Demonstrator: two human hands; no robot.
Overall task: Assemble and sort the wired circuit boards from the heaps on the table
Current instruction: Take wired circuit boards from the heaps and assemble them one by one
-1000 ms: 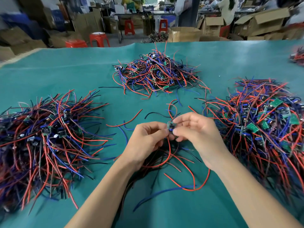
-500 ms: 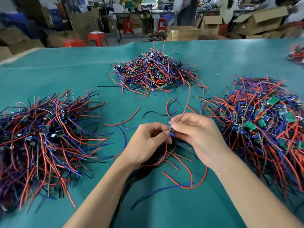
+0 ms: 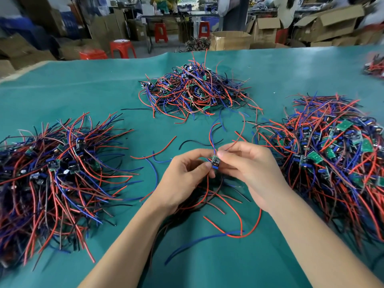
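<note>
Pinching one small board (image 3: 215, 162) between left grip (image 3: 187, 179) and right grip (image 3: 247, 169) above the tabletop (image 3: 104, 94), mid-assembly on its wires; next, probably drop it onto a sorted heap (image 3: 56, 173).

Light over my bench is bright, even and diffuse, coming from overhead; no glare on the green table cover (image 3: 291, 256). Shadows are soft and short: a faint one lies under my left hand (image 3: 187, 175) and right hand (image 3: 247, 169). The centre is sharp. The left heap (image 3: 54, 175) and right heap (image 3: 336, 163) smear toward the frame edges. Wide-angle distortion bows the table's far edge. The background cartons (image 3: 330, 23) and red stools (image 3: 122, 48) are soft.
</note>
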